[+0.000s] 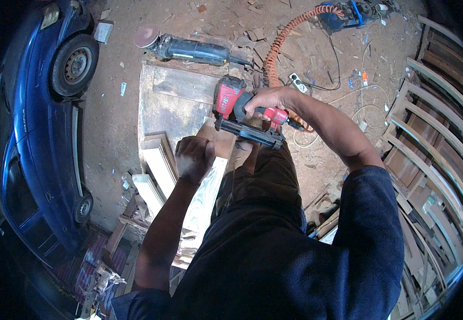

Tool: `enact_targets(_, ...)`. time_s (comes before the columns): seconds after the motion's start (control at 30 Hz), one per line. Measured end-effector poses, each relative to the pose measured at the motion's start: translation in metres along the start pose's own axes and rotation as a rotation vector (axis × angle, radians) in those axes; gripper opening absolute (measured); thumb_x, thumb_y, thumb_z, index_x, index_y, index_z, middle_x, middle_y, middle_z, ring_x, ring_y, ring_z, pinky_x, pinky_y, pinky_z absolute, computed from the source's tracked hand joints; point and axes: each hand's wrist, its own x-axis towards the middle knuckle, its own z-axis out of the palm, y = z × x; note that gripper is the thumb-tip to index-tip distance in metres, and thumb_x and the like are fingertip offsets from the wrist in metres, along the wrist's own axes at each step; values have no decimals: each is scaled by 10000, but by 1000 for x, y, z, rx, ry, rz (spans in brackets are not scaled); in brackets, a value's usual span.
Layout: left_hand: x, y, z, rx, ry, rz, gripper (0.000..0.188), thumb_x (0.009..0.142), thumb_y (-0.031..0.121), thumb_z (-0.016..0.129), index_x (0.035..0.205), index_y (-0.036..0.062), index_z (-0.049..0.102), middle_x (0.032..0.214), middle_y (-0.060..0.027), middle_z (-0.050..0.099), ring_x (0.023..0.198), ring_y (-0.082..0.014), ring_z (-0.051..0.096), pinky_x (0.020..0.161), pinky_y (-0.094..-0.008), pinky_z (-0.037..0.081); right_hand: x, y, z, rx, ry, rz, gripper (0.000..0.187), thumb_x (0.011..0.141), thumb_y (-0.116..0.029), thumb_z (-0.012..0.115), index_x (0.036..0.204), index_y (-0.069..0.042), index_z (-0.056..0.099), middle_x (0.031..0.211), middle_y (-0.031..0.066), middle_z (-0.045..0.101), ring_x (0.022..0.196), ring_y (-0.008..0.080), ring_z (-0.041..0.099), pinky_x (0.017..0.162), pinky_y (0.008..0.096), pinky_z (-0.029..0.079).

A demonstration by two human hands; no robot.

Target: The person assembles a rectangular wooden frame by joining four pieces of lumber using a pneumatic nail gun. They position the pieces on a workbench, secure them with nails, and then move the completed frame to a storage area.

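Observation:
My right hand (267, 101) is wrapped round the handle of a red and black nail gun (228, 101). The gun's long dark magazine (250, 132) points back toward my body, and its nose rests at or just above a brown wooden piece (218, 140). Beside that piece my left hand (194, 159) is closed, knuckles up; whatever its fingers hold is hidden beneath it. Pale wooden boards (159, 162) lie next to my left wrist, and a longer whitish board (207, 186) runs under my left forearm toward me.
An angle grinder (196, 50) lies at the far end of the worn workbench (162, 114). An orange coiled air hose (279, 48) runs from the gun toward a blue machine (343, 16). A power strip (297, 82) sits on the ground. A blue car (39, 138) stands left; wooden frames (428, 117) lean right.

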Motion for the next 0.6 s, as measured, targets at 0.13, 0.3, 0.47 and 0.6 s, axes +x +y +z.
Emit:
enact_targets(0.13,-1,2,-1,-22,-3,-22,211,939,240,674,786,95,674,834,-67,697,846,-302,665,780,-446,520,-6,-6,-2,5,44,-20,164,768,-186,745,790,-32,692,686,25,609,590,127,559,534,292,438)
enact_targets(0.3,1,3,-1,-33,10,-16,192,934,228,673,799,92,676,831,-65,694,838,-301,662,772,-446,522,14,-6,-5,-83,-36,-132,258,727,-266,747,879,-78,657,727,30,563,574,157,537,493,390,475)
enact_targets(0.47,1,2,-1,-19,20,-6,174,929,219,674,808,93,678,828,-64,692,830,-301,657,767,-448,523,18,-5,-1,-108,-29,-59,222,756,-266,732,856,-82,658,685,14,542,564,140,520,492,365,456)
enact_targets(0.6,0,1,-1,-22,-7,-19,164,923,212,679,813,90,683,832,-72,695,831,-305,658,769,-452,523,6,-15,5,-54,-14,-61,148,757,-164,712,728,-27,664,648,42,597,557,142,554,517,302,413)
